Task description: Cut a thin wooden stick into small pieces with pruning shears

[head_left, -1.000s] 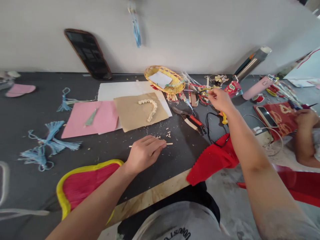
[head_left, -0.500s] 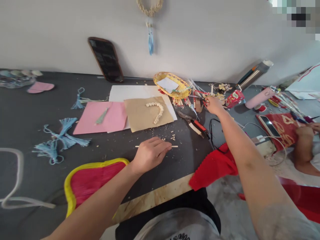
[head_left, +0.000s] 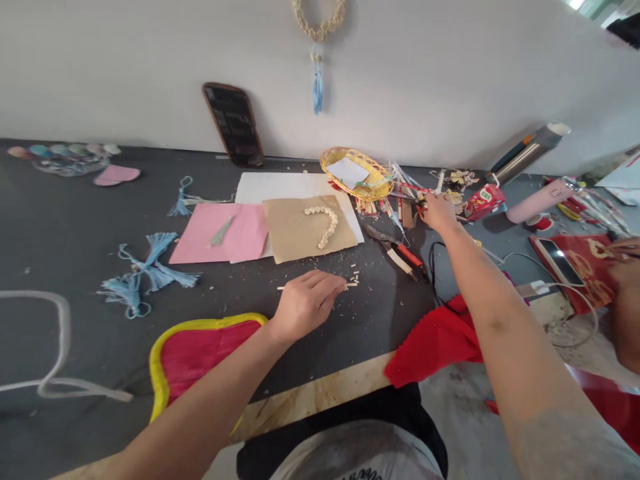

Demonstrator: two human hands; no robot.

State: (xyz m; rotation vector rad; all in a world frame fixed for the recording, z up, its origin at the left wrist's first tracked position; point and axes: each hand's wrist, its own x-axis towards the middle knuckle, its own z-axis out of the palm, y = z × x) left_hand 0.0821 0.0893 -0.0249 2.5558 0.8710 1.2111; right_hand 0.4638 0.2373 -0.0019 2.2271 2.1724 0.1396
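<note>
My left hand (head_left: 310, 300) is closed over a thin pale stick (head_left: 352, 285), whose two ends stick out on either side just above the table. Short cut pieces (head_left: 354, 273) of the same pale colour lie beyond its fingertips. Stretched out to the far right, my right hand (head_left: 439, 212) has its fingers closed at the red handle of a pair of scissors (head_left: 421, 211), partly hidden among clutter beside a yellow woven basket (head_left: 385, 193). A curved string of pale beads (head_left: 330, 230) rests on brown paper (head_left: 290, 233).
Pliers (head_left: 400, 257) and a black cord lie between my arms. Red cloth (head_left: 435, 340) hangs over the front edge. Blue tassels (head_left: 145, 270), pink paper (head_left: 200, 230) and a leaning phone (head_left: 235, 123) are leftward. At right are a pink bottle (head_left: 543, 200) and a co-worker's hand (head_left: 627, 267).
My view has turned a little, so most things sit further right in the picture. Both my hands stay at the same things. The co-worker's hand at the right has shifted.
</note>
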